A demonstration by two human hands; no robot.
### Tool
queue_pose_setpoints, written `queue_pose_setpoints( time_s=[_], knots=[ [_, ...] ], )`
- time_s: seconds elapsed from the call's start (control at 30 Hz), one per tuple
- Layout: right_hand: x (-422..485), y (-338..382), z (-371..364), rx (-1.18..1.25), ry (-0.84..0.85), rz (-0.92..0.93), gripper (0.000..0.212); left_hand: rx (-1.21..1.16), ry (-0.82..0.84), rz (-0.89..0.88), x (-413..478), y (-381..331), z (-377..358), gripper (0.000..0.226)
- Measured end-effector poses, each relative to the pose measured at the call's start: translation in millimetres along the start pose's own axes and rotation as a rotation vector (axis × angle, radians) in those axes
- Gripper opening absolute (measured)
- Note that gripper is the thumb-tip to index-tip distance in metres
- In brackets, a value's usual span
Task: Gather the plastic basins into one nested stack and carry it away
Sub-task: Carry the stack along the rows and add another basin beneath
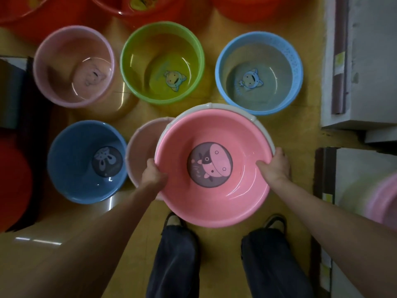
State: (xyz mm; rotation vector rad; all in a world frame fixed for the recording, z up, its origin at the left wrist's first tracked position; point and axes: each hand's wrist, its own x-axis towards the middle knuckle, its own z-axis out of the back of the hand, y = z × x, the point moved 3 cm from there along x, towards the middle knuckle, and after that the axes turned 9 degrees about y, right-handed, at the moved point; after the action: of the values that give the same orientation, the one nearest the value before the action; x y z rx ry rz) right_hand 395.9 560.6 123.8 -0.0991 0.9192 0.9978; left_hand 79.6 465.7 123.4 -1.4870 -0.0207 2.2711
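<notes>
I hold a pink basin (240, 186) with a round cartoon sticker, lifted above the floor. My left hand (153, 173) grips its left rim and my right hand (274, 165) grips its right rim, thumbs inside. A white basin rim (265, 129) shows just beyond it, partly hidden. A pale pink basin (142, 147) lies under its left side. On the floor sit a dark blue basin (73, 168), a pale pink tub (64, 67), a green tub (161, 50) and a light blue tub (257, 67).
Red basins (150, 5) line the top edge and another red one (12, 181) sits at the left. A dark box (12, 93) is at the left, grey shelving (365, 61) at the right. My shoes (174, 220) stand on the yellow floor (300, 130).
</notes>
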Motion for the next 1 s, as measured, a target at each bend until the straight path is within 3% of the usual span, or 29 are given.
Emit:
queue_pose_setpoints(
  time_s=[0.27, 0.4, 0.53, 0.7, 1.0],
  knots=[
    [-22.7, 67.1, -52.0, -0.061, 0.044, 0.049, 0.067, -0.106, -0.016, 0.017, 9.9, 53.1, 64.6, 0.06],
    [-25.0, 91.7, -76.9, -0.09, 0.071, 0.057, 0.059, -0.122, -0.015, 0.049, 16.9, 76.2, 86.0, 0.038],
    [-21.2, 110.5, -101.2, -0.106, 0.094, 0.081, 0.055, -0.211, -0.043, 0.046, 29.6, 94.4, 96.9, 0.04],
    [-1.9, 124.4, -126.9, -0.141, 0.147, 0.11, 0.051, -0.333, -0.059, 0.09, 48.5, 116.3, 88.4, 0.038],
    [59.2, 131.7, -164.2, -0.274, 0.189, 0.172, 0.049, -0.571, -0.011, 0.175, 95.5, 139.9, 45.4, 0.053]
  ],
)
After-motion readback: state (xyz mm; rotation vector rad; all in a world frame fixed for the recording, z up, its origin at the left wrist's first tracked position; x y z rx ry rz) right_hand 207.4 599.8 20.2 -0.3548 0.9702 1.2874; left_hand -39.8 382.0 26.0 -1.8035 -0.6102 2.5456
